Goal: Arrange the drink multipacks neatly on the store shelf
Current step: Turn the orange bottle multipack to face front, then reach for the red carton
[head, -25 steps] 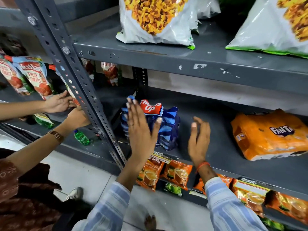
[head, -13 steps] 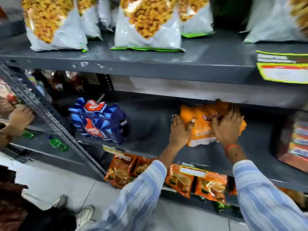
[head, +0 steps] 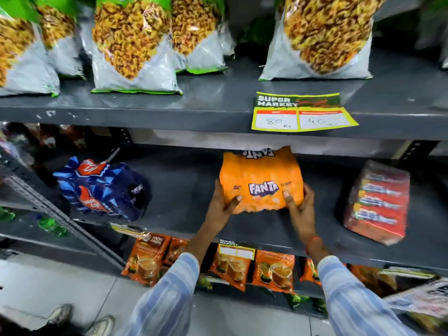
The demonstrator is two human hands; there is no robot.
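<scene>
An orange Fanta multipack (head: 260, 175) stands on the grey middle shelf (head: 189, 185), its label facing me. My left hand (head: 221, 201) grips its lower left corner and my right hand (head: 299, 202) grips its lower right corner. A blue Thums Up multipack (head: 99, 187) sits at the left end of the same shelf, tilted. A red multipack (head: 378, 202) leans at the right end.
Snack bags (head: 131, 44) fill the shelf above, whose front edge carries a yellow price tag (head: 300, 115). Orange tea pouches (head: 274, 270) hang below the middle shelf. A slanted metal upright (head: 55, 212) crosses at left. Someone's shoes (head: 80, 321) are on the floor.
My hands left the blue pack, moved right and took hold of the orange Fanta pack. It now stands upright with its label facing me. My view has shifted right.
</scene>
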